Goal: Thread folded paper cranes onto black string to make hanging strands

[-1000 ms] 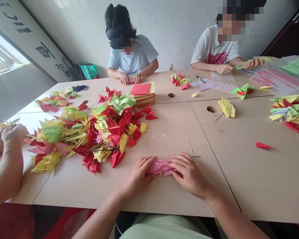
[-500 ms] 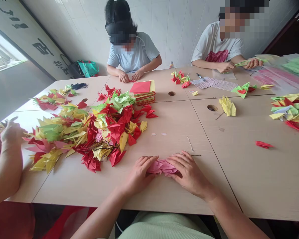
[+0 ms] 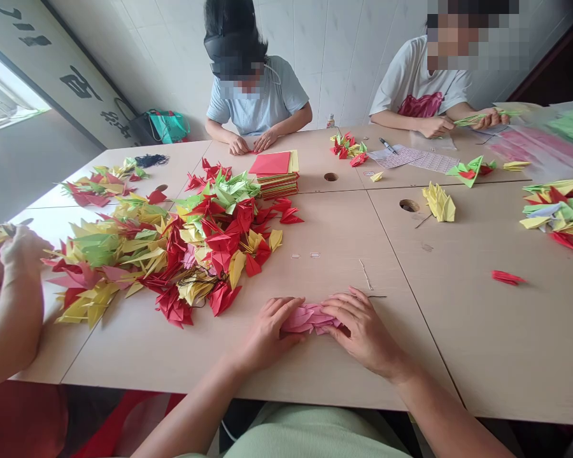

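A row of pink folded paper pieces, nested tightly together, lies on the table near its front edge. My left hand is closed round the row's left end, thumb on the near side and fingers on the far side. Round the right end, my right hand is closed in the same way, its fingertips over the top of the paper. Just beyond my right hand are a thin dark cord and a short twisted light string.
A big heap of red, yellow and green folded paper spreads to my left. Behind it stands a stack of square paper sheets. A yellow paper bundle and a small red piece lie right. Three other people work around the table.
The view has shifted very slightly. Both my hands stay on the pink paper row, with hardly any movement.
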A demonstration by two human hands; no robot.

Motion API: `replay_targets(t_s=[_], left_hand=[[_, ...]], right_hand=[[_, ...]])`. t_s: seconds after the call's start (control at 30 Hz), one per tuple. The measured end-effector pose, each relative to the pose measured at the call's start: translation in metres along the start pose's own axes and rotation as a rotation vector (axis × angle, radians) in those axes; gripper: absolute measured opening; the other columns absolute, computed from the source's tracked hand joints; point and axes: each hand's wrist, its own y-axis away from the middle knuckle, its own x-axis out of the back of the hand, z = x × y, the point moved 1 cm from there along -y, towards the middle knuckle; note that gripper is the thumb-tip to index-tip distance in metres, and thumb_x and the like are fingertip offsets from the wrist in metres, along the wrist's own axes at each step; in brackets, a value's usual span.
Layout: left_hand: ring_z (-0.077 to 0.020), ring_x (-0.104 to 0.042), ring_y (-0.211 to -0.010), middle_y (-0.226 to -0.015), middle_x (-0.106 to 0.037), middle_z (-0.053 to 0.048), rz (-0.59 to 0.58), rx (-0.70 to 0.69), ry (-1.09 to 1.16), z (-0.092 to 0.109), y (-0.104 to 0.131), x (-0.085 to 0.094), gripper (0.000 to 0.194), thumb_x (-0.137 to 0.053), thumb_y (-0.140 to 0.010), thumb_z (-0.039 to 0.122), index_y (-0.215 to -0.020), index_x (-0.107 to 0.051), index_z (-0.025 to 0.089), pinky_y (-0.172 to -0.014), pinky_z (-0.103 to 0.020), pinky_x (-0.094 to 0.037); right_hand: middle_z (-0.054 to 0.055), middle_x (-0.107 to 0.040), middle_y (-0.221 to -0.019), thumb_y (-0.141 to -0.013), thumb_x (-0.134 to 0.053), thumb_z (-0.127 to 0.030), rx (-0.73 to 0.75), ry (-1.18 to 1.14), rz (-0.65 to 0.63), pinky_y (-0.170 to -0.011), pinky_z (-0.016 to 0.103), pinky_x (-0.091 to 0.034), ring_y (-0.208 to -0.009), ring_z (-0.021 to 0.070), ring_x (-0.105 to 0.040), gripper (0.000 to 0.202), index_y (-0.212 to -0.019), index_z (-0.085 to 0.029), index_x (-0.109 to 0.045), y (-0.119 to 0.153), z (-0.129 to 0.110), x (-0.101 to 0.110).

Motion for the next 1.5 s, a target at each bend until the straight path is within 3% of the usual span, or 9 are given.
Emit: replay_targets(t_s=[0.2, 1.03, 1.5], left_hand=[[-0.0236, -0.056, -0.107, -0.117, -0.062, -0.01, 0.011, -0.018, -0.015, 0.0013, -0.0022, -0.0008, 0.057, -0.069, -0.078, 0.028, -0.13, -0.046, 0.021, -0.092, -0.04, -0.047], [-0.0217, -0.057, -0.104, -0.115, -0.062, -0.01, 0.057, -0.02, 0.01, -0.0008, -0.0013, -0.0035, 0.051, -0.065, -0.081, 0.027, -0.128, -0.045, 0.021, -0.089, -0.037, -0.048], [-0.0204, -0.057, -0.105, -0.115, -0.061, -0.008, 0.056, 0.077, 0.019, -0.002, 0.0005, -0.0035, 0.056, -0.068, -0.078, 0.019, -0.129, -0.044, 0.023, -0.09, -0.034, -0.048]], right_hand=[[0.002, -0.07, -0.105, -0.084, -0.064, -0.026, 0.014, 0.004, 0.007, -0.104, 0.05, -0.032, -0.102, 0.0209, -0.061, 0.027, -0.111, -0.024, -0.061, 0.0003, 0.0002, 0.0001], [0.003, -0.072, -0.096, -0.092, -0.05, -0.02, 0.005, -0.007, 0.078, -0.098, 0.049, -0.039, -0.093, 0.0194, -0.065, 0.016, -0.096, -0.023, -0.064, 0.0014, 0.0061, -0.0011], [0.003, -0.071, -0.095, -0.092, -0.05, -0.019, 0.009, -0.03, 0.085, -0.098, 0.047, -0.038, -0.093, 0.0186, -0.065, 0.013, -0.092, -0.023, -0.062, 0.0026, 0.0086, 0.0002]])
